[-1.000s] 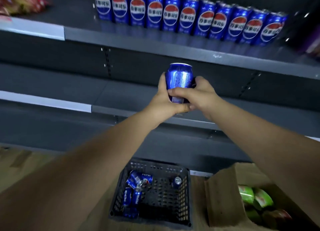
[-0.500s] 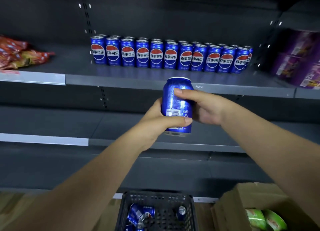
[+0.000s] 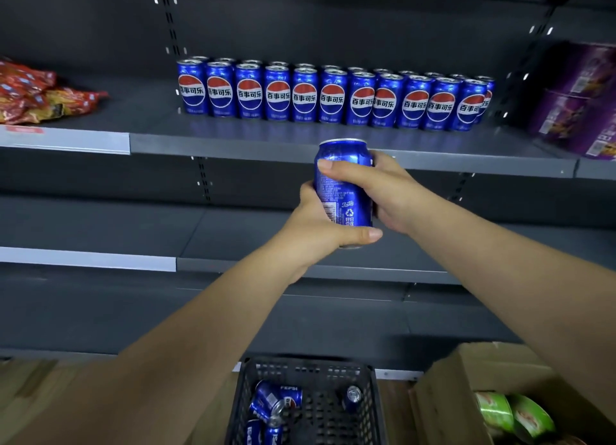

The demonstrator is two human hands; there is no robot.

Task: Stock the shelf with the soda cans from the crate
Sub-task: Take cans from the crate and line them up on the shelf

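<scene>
- Setting: dark grey metal store shelving with slotted uprights, wooden floor (image 3: 33, 384) below
- Head view, upper shelf (image 3: 266, 144): a double row of shelved cans (image 3: 333, 99), upright, logos facing out, set towards the back. A bare strip runs from the row to the front lip
- Neighbours on that shelf: red snack bags (image 3: 43, 91) well apart on the left, with open shelf between. Purple cartons (image 3: 580, 101) stand near the row's right end
- Soda can (image 3: 348, 194), the task's item: upright in mid-air, barcode side towards the camera, its top overlapping the shelf lip in view. It touches no shelf
- Left hand (image 3: 316, 227): cups the lower body of the can, thumb wrapped round near the base
- Right hand (image 3: 390, 187): fingers (image 3: 343, 172) curled round the upper body. Both hands grip the one can, probably to turn its logo outward to match the row
- Middle shelf (image 3: 133, 231): bare, behind the forearms
- Crate (image 3: 306, 364): black, perforated, on the floor at bottom centre. Loose cans (image 3: 273, 401) lie on their sides inside, so stocking is partly done
- Cardboard box (image 3: 443, 391): just right of the crate, green packs (image 3: 513, 418) inside
- Clearance, judged: the can must rise over the lip, then settle on the front strip or left of the row. Keep it clear of the front cans, which could topple
</scene>
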